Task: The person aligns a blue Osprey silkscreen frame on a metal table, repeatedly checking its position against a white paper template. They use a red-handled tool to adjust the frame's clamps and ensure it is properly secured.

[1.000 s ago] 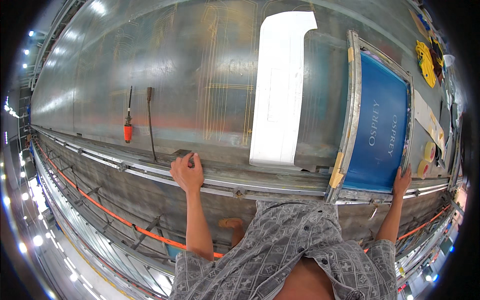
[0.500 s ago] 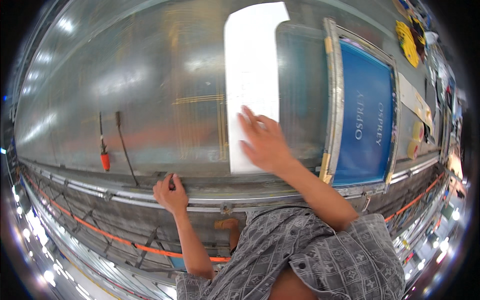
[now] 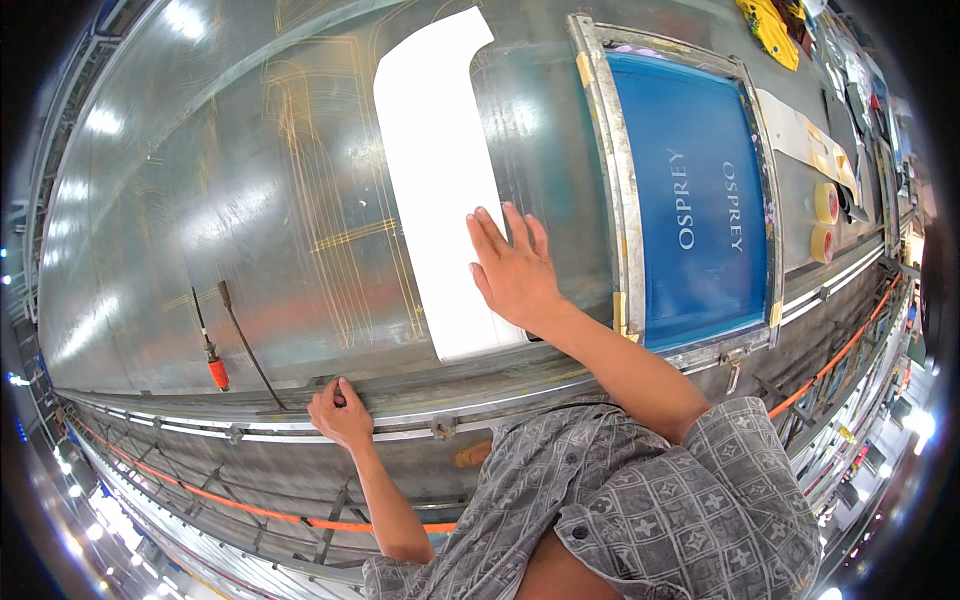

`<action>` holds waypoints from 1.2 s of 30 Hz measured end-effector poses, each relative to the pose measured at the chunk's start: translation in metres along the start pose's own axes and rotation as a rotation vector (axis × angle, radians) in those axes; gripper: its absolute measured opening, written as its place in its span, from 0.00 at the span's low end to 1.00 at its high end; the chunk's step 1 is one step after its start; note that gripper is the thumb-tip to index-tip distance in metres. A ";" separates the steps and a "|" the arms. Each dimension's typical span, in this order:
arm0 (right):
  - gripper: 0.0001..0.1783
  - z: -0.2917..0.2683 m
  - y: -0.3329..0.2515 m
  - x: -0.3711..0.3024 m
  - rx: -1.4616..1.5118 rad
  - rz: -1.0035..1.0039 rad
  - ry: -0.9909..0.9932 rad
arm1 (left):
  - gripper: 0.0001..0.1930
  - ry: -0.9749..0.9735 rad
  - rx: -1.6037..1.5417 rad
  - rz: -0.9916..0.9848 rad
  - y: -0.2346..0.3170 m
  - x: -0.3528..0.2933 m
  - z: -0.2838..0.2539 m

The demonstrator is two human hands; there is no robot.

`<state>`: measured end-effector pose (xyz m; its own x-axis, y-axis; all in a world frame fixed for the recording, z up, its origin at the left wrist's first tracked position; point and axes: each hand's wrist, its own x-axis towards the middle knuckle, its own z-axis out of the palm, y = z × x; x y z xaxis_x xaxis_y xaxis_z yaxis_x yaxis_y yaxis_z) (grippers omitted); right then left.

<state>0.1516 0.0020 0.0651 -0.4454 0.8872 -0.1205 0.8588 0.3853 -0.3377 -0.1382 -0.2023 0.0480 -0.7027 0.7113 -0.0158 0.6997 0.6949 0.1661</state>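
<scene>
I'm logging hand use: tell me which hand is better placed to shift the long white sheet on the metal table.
Right. The right hand lies flat on the long white sheet, while the left hand grips the metal table's front rail, apart from it.

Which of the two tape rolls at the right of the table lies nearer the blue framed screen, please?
The yellow tape roll, the farther one from the person; the reddish tape roll sits just below it.

White sheet's (image 3: 437,180) lower right corner under right hand (image 3: 515,275).

Blue screen frame (image 3: 700,200) at right, two tape rolls (image 3: 826,222) right of it, yellow cloth (image 3: 770,28) far right, orange-handled tool (image 3: 210,350) near left, orange hose (image 3: 250,508) nearest
</scene>
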 end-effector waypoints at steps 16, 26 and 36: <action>0.24 -0.198 0.209 -0.180 0.104 0.388 0.621 | 0.12 0.205 -0.810 -0.135 -0.030 -0.062 -0.023; 0.38 -0.160 0.354 -0.337 0.383 0.759 0.383 | 0.33 -1.082 -0.965 0.296 0.248 -0.214 -0.035; 0.44 -0.071 0.207 -0.195 0.623 0.592 0.462 | 0.35 -0.228 -0.481 0.235 0.169 -0.087 -0.044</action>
<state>0.4347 -0.0735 0.0846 0.2723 0.9573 -0.0969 0.5645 -0.2405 -0.7896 0.0352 -0.1515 0.1208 -0.4528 0.8826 -0.1269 0.6589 0.4270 0.6193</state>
